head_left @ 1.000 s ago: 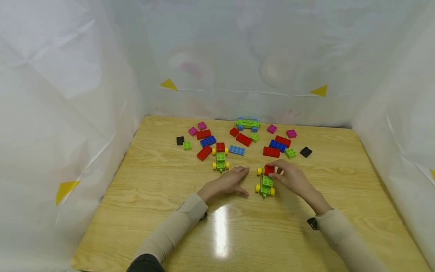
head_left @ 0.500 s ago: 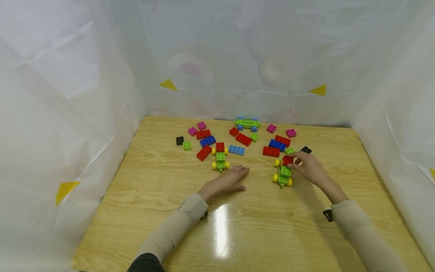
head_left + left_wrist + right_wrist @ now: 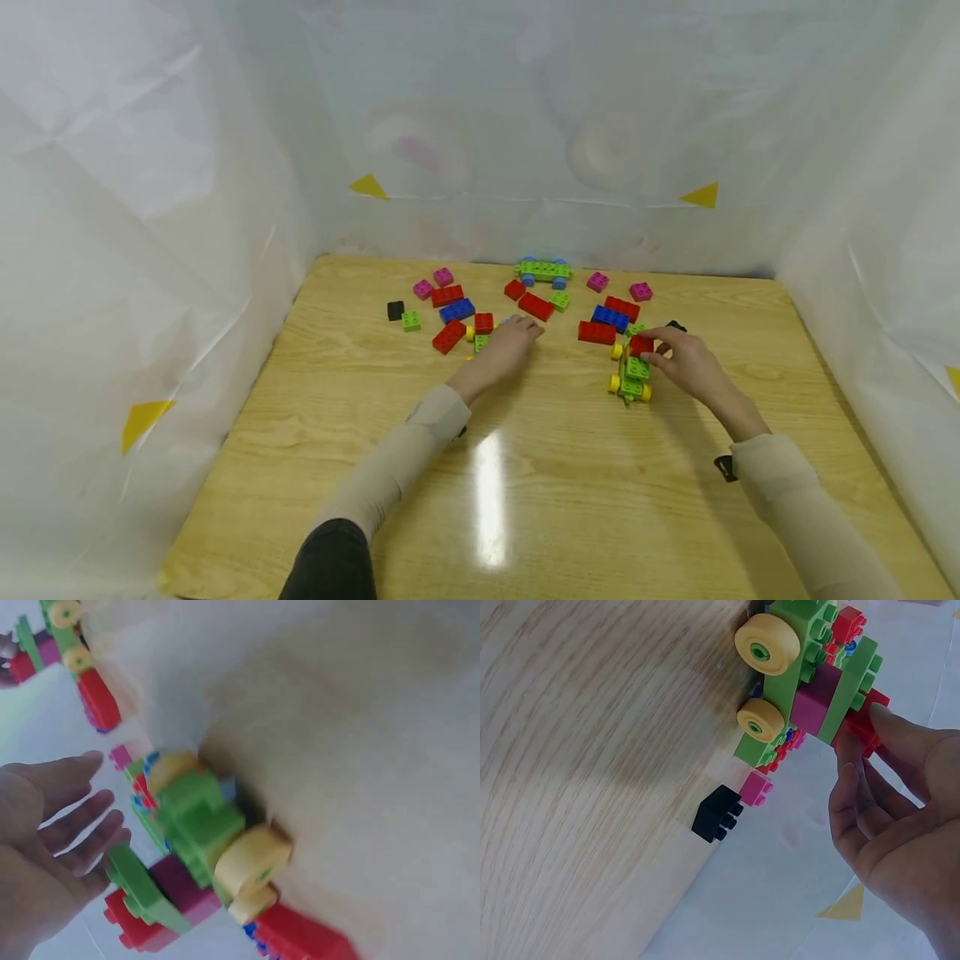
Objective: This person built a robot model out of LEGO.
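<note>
My right hand (image 3: pixel 693 367) pinches the red brick (image 3: pixel 641 345) on top of a green toy car (image 3: pixel 634 369) with yellow wheels, at the right of the head view. The right wrist view shows that car's magenta brick (image 3: pixel 815 699) under a green brick (image 3: pixel 849 688), with the red one above. Fingers spread and holding nothing, my left hand (image 3: pixel 504 350) reaches over the table beside a second such car (image 3: pixel 482 342), which it partly covers. The left wrist view has this car (image 3: pixel 199 825) close to the fingertips. Under my left fingers a light blue brick is nearly hidden.
A green car base with blue wheels (image 3: pixel 543 270) stands at the back edge of the wooden table (image 3: pixel 585 500). Around it lie loose bricks: red (image 3: pixel 536 306), dark blue (image 3: pixel 457 311), magenta (image 3: pixel 597 282), green (image 3: pixel 410 321) and black (image 3: pixel 395 310). White sheeting (image 3: pixel 480 125) encloses the sides and back.
My right hand has moved the car it grips to the right and a little farther back. My left hand has gone forward from the table middle, over the light blue brick.
</note>
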Motion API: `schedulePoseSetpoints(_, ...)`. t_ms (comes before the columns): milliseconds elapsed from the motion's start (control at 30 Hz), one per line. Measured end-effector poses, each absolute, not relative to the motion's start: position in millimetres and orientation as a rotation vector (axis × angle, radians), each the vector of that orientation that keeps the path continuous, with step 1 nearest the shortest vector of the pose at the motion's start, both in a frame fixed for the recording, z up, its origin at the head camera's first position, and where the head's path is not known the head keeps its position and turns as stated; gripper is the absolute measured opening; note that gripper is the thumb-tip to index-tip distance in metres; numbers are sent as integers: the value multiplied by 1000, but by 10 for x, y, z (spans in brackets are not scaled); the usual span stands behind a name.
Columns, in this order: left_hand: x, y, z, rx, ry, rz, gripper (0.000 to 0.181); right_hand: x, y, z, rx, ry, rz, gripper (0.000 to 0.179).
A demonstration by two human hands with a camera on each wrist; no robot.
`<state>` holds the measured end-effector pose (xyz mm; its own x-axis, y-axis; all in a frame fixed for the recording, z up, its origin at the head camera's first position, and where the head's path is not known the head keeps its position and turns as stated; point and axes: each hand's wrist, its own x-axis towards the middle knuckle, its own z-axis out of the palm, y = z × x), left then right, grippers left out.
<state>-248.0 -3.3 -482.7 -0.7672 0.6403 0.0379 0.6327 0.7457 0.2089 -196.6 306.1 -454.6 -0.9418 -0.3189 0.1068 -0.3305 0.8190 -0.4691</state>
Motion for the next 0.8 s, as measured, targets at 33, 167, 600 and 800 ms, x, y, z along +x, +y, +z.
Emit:
schedulePoseSetpoints(33, -2529, -24, -4822, 1046, 2922, 263, 33, -1964, 3059, -4544, 524, -2980, 775, 35)
schedulePoseSetpoints(167, -2688, 13, -4812, 959, 2968, 22, 28, -1961, 3051, -4558, 506, -3001, 782, 37)
schedulePoseSetpoints(600, -2841, 178, -4867, 832, 2902, -219, 23, -1935, 3025, -4553, 482, -3030, 843, 41)
schedulePoseSetpoints(800, -2785, 232, -4867, 883, 2902, -194, 23, -1925, 3042, -4550, 472, -3031, 836, 41)
